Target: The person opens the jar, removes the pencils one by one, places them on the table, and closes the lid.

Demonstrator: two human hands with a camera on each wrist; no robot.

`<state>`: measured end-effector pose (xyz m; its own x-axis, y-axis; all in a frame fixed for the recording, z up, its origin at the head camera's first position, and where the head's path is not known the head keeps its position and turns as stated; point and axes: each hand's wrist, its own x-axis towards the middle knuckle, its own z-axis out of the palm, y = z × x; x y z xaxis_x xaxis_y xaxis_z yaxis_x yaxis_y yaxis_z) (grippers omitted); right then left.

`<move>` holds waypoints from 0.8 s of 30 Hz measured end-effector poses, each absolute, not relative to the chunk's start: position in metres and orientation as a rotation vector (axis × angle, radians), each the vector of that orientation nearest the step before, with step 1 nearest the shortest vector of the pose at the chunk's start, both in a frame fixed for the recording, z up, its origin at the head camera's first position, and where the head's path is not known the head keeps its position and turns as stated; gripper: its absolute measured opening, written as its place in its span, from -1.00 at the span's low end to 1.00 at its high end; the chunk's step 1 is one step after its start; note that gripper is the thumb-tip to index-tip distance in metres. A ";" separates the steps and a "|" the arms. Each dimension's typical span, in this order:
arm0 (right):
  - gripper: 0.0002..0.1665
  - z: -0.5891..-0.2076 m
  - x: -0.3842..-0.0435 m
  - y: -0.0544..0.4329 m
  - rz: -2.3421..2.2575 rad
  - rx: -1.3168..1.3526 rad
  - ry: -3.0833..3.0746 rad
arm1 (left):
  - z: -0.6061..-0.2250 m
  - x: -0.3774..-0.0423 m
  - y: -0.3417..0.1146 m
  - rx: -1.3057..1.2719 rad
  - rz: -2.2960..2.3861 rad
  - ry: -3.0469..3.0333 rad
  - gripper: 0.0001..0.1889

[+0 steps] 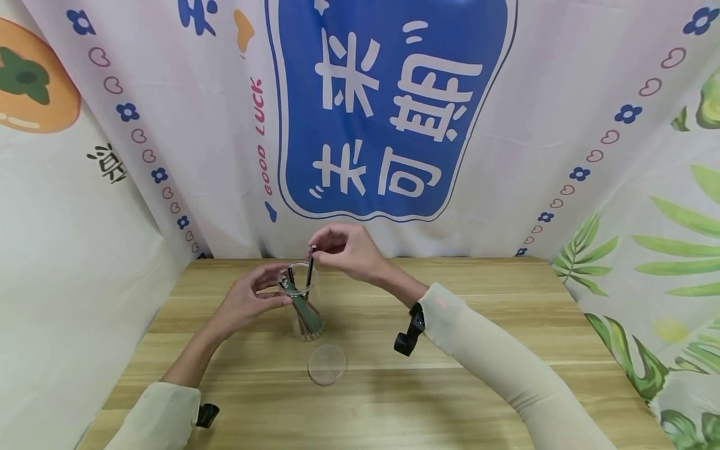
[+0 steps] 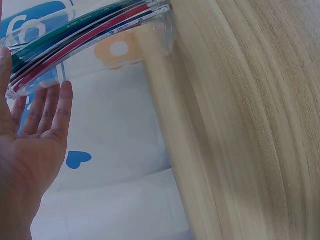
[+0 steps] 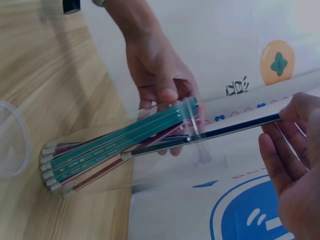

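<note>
A clear plastic jar (image 3: 165,167) full of pencils stands on the table, with green pencils (image 3: 110,140) and some red ones inside. Near its rim my left hand (image 1: 247,297) holds it, thumb on one side and fingers on the other. Between thumb and fingertips, my right hand (image 1: 351,250) pinches the upper end of a dark pencil (image 3: 235,126). That pencil slants through the jar's mouth, its eraser end still inside. Blue and red pencils (image 2: 90,42) also show through the jar wall in the left wrist view.
A round translucent lid (image 1: 327,364) lies flat on the wooden table (image 1: 405,387), in front of the jar. Behind the table's far edge hangs a printed curtain (image 1: 225,187), and more printed cloth covers both sides.
</note>
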<state>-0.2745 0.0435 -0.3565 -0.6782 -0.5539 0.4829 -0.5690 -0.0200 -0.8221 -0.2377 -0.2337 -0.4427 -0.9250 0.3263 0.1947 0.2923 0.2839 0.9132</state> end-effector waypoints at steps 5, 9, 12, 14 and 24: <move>-0.85 -0.350 -0.275 0.048 1.870 1.232 -2.122 | -0.444 -0.238 -0.234 0.607 1.765 2.505 -0.27; -0.83 -0.345 -0.277 0.052 1.916 1.183 -2.069 | -0.444 -0.237 -0.234 0.605 1.747 2.526 -0.27; -0.82 -0.340 -0.278 0.055 1.988 1.146 -2.015 | -0.444 -0.238 -0.234 0.601 1.736 2.539 -0.28; -0.82 -0.338 -0.279 0.057 2.054 1.128 -1.968 | -0.444 -0.238 -0.234 0.608 1.746 2.527 -0.28; -0.70 -0.320 -0.276 0.066 2.351 1.049 -1.682 | -0.445 -0.239 -0.235 0.616 1.783 2.484 -0.28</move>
